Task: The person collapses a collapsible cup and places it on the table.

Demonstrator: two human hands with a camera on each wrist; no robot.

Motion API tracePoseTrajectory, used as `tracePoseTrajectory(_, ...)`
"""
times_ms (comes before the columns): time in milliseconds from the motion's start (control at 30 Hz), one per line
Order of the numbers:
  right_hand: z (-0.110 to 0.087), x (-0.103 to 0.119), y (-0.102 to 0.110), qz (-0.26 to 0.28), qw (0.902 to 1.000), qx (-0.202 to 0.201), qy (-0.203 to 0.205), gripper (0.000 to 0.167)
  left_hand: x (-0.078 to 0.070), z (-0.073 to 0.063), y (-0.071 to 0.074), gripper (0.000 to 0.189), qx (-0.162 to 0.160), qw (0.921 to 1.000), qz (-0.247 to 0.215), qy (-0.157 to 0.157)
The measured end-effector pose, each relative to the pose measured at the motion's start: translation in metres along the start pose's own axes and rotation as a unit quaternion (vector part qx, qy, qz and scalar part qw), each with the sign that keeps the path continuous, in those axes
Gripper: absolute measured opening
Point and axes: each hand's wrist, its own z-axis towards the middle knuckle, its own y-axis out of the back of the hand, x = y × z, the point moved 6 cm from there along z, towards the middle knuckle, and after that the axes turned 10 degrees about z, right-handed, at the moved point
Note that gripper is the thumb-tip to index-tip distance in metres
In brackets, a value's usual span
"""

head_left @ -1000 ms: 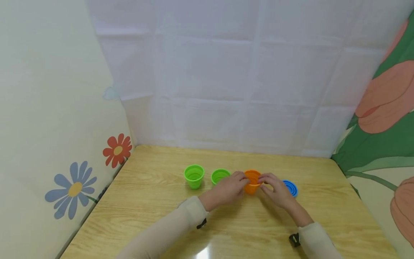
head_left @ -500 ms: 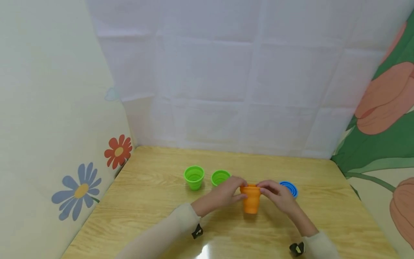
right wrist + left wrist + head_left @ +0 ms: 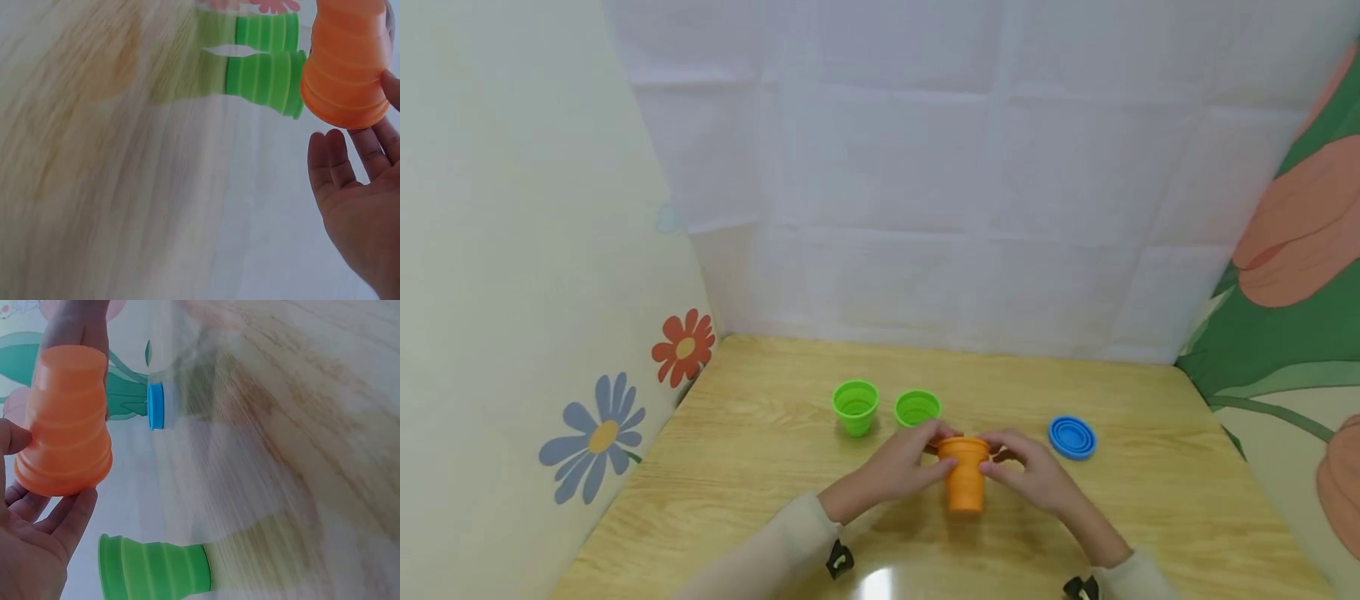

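An orange collapsible cup (image 3: 966,479), extended to full height with ringed walls, is held between both hands above the table. My left hand (image 3: 901,465) grips its left side near the rim, thumb on the near wall and fingers behind. On the opposite side my right hand (image 3: 1032,473) pinches the rim area the same way. In the left wrist view the orange cup (image 3: 67,422) shows its base pointing away from the palm. The right wrist view has the thumb and some fingers on the cup (image 3: 347,62), with two other fingers off it.
Two green collapsible cups stand extended behind the hands, a left one (image 3: 855,408) and a right one (image 3: 917,407) partly covered by the left hand. A flattened blue collapsible cup (image 3: 1072,437) lies to the right. The wooden table (image 3: 760,442) meets a white cloth backdrop.
Both hands have lifted the orange cup off its place in the row and brought it nearer and slightly left, its side now facing the head camera. The green and blue cups have stayed put.
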Motion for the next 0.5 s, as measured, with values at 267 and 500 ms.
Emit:
tracePoseTrajectory(267,-0.001,0.002,-0.013,0.043,0.9986,0.031,-0.004,0.017,0.003,-0.009,0.000,0.024,0.011,0.9981,-0.061,0.008)
tracePoseTrajectory(500,-0.003,0.001,-0.016,0.066,0.9967,0.043,-0.018,0.016,0.006,-0.011,-0.003,0.021,0.026,0.9966,-0.071,0.033)
